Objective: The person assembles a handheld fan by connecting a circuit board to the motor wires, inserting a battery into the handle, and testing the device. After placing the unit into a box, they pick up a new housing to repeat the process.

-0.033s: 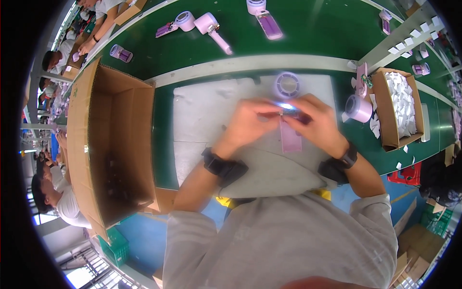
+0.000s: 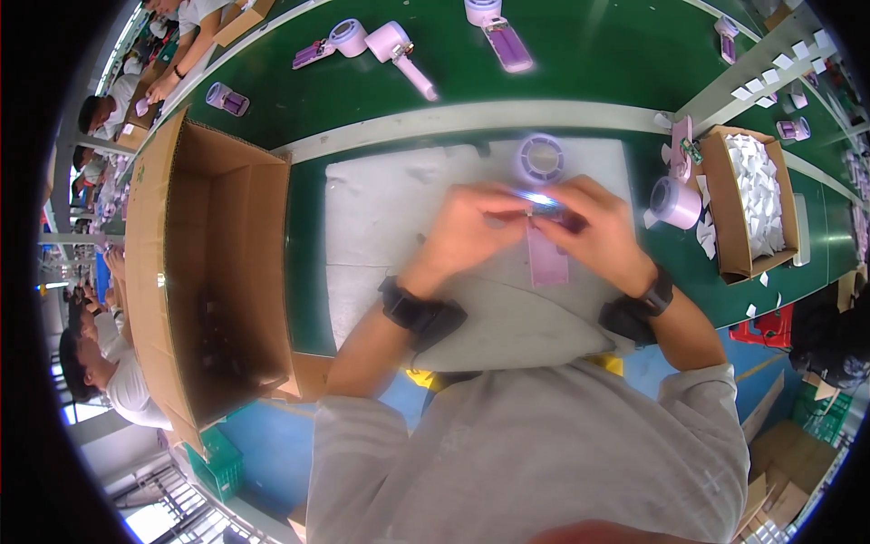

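A lilac hair-dryer-shaped device lies on the grey foam mat, its round ring-like head pointing away from me. My left hand pinches at the neck between head and handle, thumb and fingers together. From the other side, my right hand closes its thumb and fingers on the same spot. A bright bluish-white glare shows between the fingertips. Small dark parts sit below it, mostly covered by my fingers; which part each fingertip grips is hidden.
To the left stands a large open cardboard box. At right, a smaller box holds white paper pieces, beside another lilac device. Across a pale rail, several similar devices lie on the green table. Other people work at far left.
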